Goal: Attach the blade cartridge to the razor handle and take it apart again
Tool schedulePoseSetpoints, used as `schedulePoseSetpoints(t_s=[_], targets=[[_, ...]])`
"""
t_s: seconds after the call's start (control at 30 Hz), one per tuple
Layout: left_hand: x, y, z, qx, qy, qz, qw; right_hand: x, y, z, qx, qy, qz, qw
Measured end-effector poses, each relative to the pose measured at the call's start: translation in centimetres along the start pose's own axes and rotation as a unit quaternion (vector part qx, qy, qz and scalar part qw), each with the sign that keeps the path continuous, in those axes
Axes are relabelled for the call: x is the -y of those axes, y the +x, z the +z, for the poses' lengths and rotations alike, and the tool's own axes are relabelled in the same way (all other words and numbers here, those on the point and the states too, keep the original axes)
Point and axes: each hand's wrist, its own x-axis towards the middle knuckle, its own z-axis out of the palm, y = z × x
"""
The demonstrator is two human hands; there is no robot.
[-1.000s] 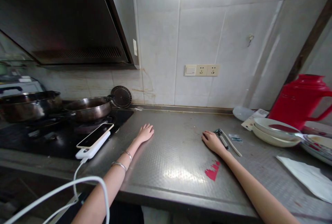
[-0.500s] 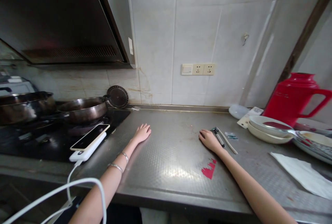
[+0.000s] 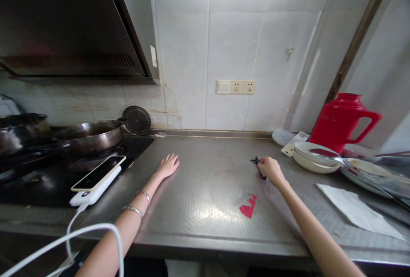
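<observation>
On the steel counter (image 3: 205, 183), my left hand (image 3: 168, 166) lies flat, palm down, fingers spread, with nothing in it. To the right, my right hand (image 3: 270, 170) is closed with its fingers curled on a small black-handled tool with a shiny metal head (image 3: 255, 160). Its exact kind is hard to make out. The tool rests low at the counter surface, partly covered by my hand. The white strip that lay beside it is hidden behind my hand. Nearer the front edge lies a ragged red patch (image 3: 248, 207).
Left: pan (image 3: 92, 138) on the black stove (image 3: 28, 183), phone (image 3: 99, 172) on a white power bank (image 3: 96, 193) with a cable. Right: red thermos jug (image 3: 336, 123), stacked bowls (image 3: 315, 163), plates (image 3: 368, 172), white paper (image 3: 358, 210). A range hood (image 3: 70, 20) overhangs the stove.
My right hand has shifted from beside the tool onto it, and its fingers have closed. My left hand stays flat on the counter. The view has turned slightly right.
</observation>
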Motion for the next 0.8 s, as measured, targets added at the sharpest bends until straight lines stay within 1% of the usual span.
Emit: schedulePoseSetpoints(t_s=[0.1,0.2,0.3,0.43,0.5,0.57,0.67,0.73,0.8], targets=[[-0.2,-0.1,-0.2,-0.004,0.001,-0.004,1.0,-0.7,-0.4,0.4,0.041,-0.042,0.013,0.998],[-0.3,-0.2,-0.3,-0.009,-0.002,-0.004,1.0,-0.8,-0.4,1.0,0.059,-0.066,0.01,0.996],[-0.3,-0.2,-0.4,-0.015,-0.009,0.0,1.0,-0.8,-0.2,1.3,0.055,-0.073,0.004,0.996],[-0.3,-0.1,-0.4,-0.027,-0.034,-0.005,0.999,-0.9,-0.1,1.3,0.045,-0.073,0.006,0.996],[-0.3,-0.1,-0.4,-0.047,-0.053,-0.019,0.997,-0.9,-0.2,1.0,0.038,-0.067,0.007,0.997],[-0.5,0.1,-0.7,-0.083,-0.078,-0.032,0.993,-0.5,-0.3,0.6,0.023,-0.049,0.002,0.999],[-2.0,0.5,-1.6,-0.135,-0.152,-0.011,0.979,0.8,-0.5,-0.2,0.0,-0.013,-0.016,1.0],[-4.1,0.8,-2.4,-0.133,-0.237,0.021,0.962,2.5,-0.7,-0.7,-0.016,0.012,-0.033,0.999],[-6.9,1.2,-3.2,-0.122,-0.311,0.046,0.941,4.5,-1.1,-1.1,-0.033,0.041,-0.052,0.997]])
